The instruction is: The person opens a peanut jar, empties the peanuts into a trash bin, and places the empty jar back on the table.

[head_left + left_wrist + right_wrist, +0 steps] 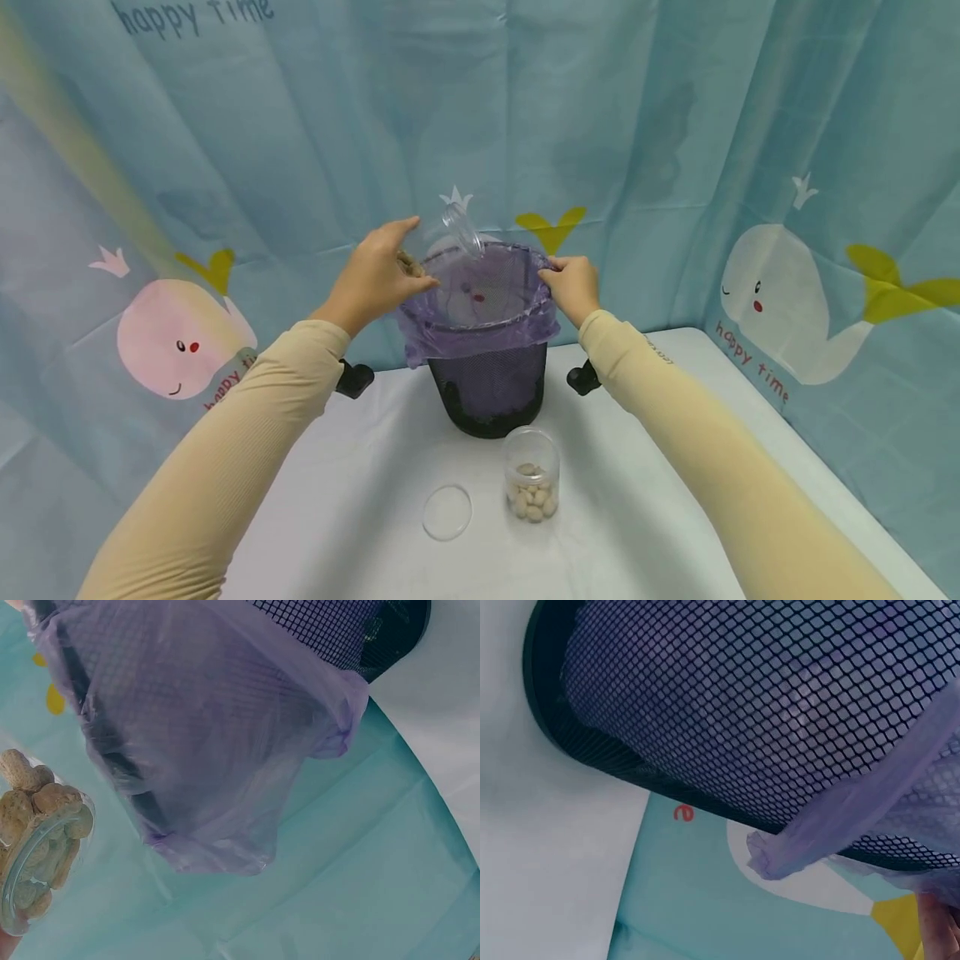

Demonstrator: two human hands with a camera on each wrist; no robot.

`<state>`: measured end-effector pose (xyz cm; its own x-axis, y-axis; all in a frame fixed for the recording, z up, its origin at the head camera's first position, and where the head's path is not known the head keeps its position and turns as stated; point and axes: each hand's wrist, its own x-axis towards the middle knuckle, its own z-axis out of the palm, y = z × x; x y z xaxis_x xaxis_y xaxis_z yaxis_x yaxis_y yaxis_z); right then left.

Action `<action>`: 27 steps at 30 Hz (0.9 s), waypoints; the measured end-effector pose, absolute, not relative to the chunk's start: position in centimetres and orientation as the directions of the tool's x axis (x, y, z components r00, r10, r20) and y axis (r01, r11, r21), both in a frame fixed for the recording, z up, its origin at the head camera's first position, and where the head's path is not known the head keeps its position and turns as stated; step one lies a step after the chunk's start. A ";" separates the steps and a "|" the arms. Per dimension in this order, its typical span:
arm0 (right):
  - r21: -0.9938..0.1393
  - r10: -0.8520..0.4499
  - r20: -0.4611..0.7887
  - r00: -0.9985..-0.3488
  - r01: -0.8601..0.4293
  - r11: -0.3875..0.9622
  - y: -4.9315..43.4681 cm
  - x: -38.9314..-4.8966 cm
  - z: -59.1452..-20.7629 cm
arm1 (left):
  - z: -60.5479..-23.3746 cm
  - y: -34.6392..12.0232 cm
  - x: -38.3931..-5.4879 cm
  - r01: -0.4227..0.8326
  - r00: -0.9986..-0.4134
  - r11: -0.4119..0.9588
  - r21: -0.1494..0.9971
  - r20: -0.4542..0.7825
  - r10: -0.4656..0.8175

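My left hand (372, 277) holds a clear plastic jar (463, 232) tipped sideways, its mouth over the left side of the bin's opening. Peanuts in their shells (30, 799) lie inside that jar, near its bottom end. A black mesh wastebasket (487, 392) stands upright below, lined with a purple plastic bag (480, 337) folded down over the rim. On the basket's right, my right hand (576, 287) pinches the rim and the bag edge between thumb and fingers. Only a fingertip of it shows in the right wrist view, beside the bag.
A second clear jar (532, 492), partly filled with pale nuts, stands in front of the basket on the white table (360, 533). Left of it lies a clear round lid (447, 512). A blue curtain (600, 125) with printed whales hangs close behind the basket.
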<state>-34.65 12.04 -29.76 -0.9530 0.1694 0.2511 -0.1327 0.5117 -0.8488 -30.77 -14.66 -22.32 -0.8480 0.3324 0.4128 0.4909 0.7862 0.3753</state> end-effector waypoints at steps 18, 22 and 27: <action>-0.880 0.222 0.270 -0.937 -0.147 0.451 11.3 -34.5 -30.1 | -21.4 -15.4 -31.0 0.569 -0.725 0.776 0.273 0.612 0.317; -0.878 0.231 0.289 -0.929 -0.161 0.452 11.2 -34.5 -30.3 | -21.9 -15.4 -31.4 0.533 -0.772 0.808 0.249 0.535 0.344; -0.875 0.230 0.289 -0.929 -0.158 0.457 11.4 -34.3 -30.5 | -22.9 -15.1 -31.2 0.542 -0.796 0.809 0.226 0.447 0.409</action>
<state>-34.34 11.36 -30.48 -0.9293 0.2305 0.2886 -0.1584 0.4573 -0.8751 -31.23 -15.12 -22.90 -0.7957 0.4086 0.4471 0.5424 0.8091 0.2260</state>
